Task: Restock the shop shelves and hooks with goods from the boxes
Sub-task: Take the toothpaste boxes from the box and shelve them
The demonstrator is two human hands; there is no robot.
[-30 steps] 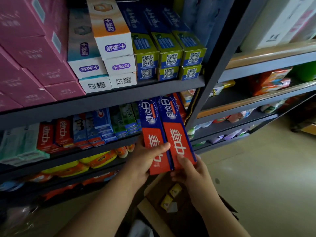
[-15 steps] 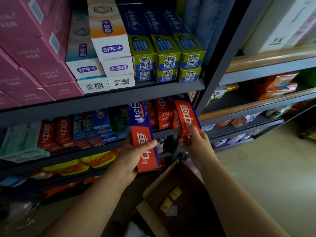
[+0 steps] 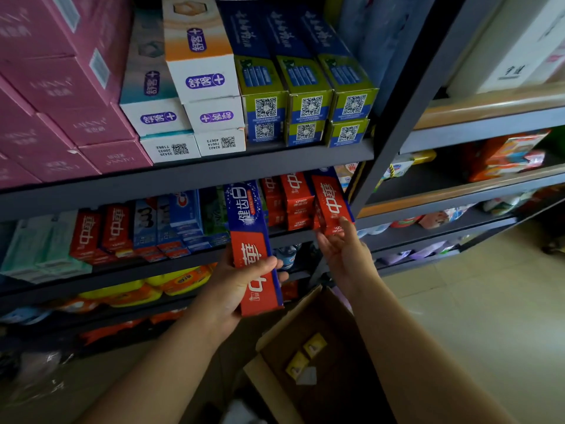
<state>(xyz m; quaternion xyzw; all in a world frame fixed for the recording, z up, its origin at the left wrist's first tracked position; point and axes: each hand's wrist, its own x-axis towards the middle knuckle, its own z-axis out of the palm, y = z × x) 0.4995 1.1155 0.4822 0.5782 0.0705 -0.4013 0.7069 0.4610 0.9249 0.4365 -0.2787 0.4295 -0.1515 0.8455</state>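
My left hand grips a long red-and-blue toothpaste box held upright in front of the middle shelf. A second red-and-blue toothpaste box lies pushed in at the right end of that shelf, beside a stack of red boxes. My right hand is at its front end, with straight fingers touching its lower edge. An open cardboard box stands on the floor below my arms, with two small yellow packets inside.
The upper shelf carries pink cartons, white toothpaste boxes and blue-green boxes. A dark upright post divides this bay from the shelves on the right. Yellow and orange packs lie on the lower shelf. Pale floor spreads to the right.
My right hand carried one toothpaste box up and right onto the shelf's right end, and its fingers have now loosened from it. The left hand kept the other box and shifted slightly left.
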